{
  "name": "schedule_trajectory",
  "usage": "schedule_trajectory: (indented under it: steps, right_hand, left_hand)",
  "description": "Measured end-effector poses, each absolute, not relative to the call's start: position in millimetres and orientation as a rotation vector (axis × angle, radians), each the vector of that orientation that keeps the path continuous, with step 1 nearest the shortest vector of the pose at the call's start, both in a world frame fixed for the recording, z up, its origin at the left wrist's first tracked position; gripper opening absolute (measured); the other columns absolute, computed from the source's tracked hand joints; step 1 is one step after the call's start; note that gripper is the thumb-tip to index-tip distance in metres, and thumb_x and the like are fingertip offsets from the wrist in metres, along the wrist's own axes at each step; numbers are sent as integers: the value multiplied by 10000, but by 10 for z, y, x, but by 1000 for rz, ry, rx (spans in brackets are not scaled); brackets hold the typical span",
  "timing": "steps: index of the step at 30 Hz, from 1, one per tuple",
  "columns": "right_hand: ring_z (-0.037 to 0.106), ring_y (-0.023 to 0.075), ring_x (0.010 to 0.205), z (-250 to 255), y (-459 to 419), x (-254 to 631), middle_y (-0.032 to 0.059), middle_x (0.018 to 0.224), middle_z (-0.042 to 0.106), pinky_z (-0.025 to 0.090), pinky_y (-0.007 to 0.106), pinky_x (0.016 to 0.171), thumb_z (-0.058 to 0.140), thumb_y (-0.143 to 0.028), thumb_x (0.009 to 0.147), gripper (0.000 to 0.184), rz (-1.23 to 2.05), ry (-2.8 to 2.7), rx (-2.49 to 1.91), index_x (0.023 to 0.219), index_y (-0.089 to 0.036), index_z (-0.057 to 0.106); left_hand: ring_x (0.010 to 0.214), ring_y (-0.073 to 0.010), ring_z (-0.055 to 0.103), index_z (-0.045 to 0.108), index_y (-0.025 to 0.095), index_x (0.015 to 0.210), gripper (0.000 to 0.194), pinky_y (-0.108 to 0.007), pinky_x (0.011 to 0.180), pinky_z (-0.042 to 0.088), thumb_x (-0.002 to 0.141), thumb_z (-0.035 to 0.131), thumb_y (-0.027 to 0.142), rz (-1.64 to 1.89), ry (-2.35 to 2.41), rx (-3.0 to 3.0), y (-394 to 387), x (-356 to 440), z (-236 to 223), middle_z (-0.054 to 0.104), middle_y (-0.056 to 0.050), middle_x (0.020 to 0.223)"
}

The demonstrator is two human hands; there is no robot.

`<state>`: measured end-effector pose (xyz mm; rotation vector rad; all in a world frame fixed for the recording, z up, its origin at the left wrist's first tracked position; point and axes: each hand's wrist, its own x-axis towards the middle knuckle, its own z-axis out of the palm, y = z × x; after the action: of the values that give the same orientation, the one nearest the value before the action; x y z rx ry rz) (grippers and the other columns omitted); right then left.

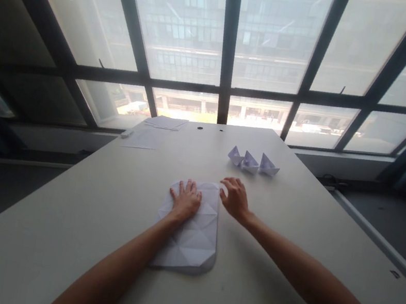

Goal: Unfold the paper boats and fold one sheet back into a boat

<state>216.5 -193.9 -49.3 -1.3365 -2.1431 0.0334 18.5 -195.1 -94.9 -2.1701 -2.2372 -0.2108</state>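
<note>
A creased white sheet of paper (195,240) lies mostly flat on the table before me, its fold lines crossing the surface and its near edge lifted a little. My left hand (185,200) rests on the sheet's upper left part, fingers spread. At the sheet's upper right corner is my right hand (234,196), fingers apart and slightly bent, with nothing visible in them. Whether its fingertips touch the paper edge I cannot tell. Beyond it stand three folded paper boats: a left one (235,156), a middle one (251,162) and a right one (268,165).
The white table (97,217) reaches toward a wall of windows (178,22). Flat white sheets (142,137) lie at its far left, beside a small pale object (126,134) too small to name. A dark round hole (200,128) is near the far edge.
</note>
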Motion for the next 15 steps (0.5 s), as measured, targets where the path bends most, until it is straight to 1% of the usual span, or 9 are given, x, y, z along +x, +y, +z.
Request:
schedule_trajectory:
  steps: [1,3,5,6,8,10,12,15]
  right_hand:
    - [449,258,1200,-425,-1725,2220,107,1286,576,342,384,1014,459,-246,926,337,-32,-2108,-1390,1230,-177,586]
    - [423,269,1210,-300,-1283,2326,120,1318,546,338,392,996,459,-228,927,369,-143,-2064,-1550,1280,-166,546]
    - [412,294,1203,-211,-875,2415,133,1302,549,342,414,965,471,-215,925,370,-208,-2030,-1701,1283,-162,543]
    - [411,310,1196,-185,-699,2450,155,1285,553,340,430,952,480,-210,922,362,-212,-2022,-1729,1271,-143,552]
    - [414,329,1179,-169,-419,2494,178,1240,571,326,456,938,506,-210,916,331,-214,-2028,-1773,1227,-128,586]
    - [423,337,1160,-190,-233,2501,186,1183,594,304,469,931,548,-191,898,282,-206,-2056,-1801,1160,-124,628]
    - [426,337,1147,-229,-120,2476,191,1137,612,279,469,925,582,-170,879,229,-196,-2097,-1822,1087,-121,663]
    - [412,314,1146,-291,-43,2408,192,1125,616,244,461,910,551,-154,894,207,-215,-2192,-1881,1055,-116,676]
  left_hand:
    - [1457,-390,79,301,150,1497,579,-710,1076,89,978,177,375,-224,-2212,-2193,-1945,180,-948,185,-147,1589]
    - [1473,-318,76,272,131,1506,566,-631,1126,107,983,152,310,-253,-2101,-2318,-1944,179,-940,189,-133,1591]
    - [1476,-252,113,262,154,1513,556,-541,1164,123,990,144,303,-263,-1952,-2505,-1956,187,-927,209,-90,1591]
    - [1473,-245,130,266,183,1514,555,-529,1170,116,995,163,352,-261,-1895,-2576,-1965,193,-919,222,-68,1589]
    - [1470,-272,138,279,237,1510,584,-554,1166,98,984,220,484,-257,-1837,-2640,-1986,207,-905,226,-44,1589]
    - [1468,-301,127,292,268,1505,627,-570,1161,89,959,256,571,-263,-1846,-2628,-2007,220,-892,223,-39,1591]
    - [1467,-308,124,299,282,1503,639,-564,1162,92,947,272,597,-273,-1865,-2601,-2024,230,-881,234,-34,1588]
    - [1466,-298,134,306,295,1499,625,-547,1165,109,949,281,589,-279,-1878,-2576,-2039,238,-869,251,-26,1584]
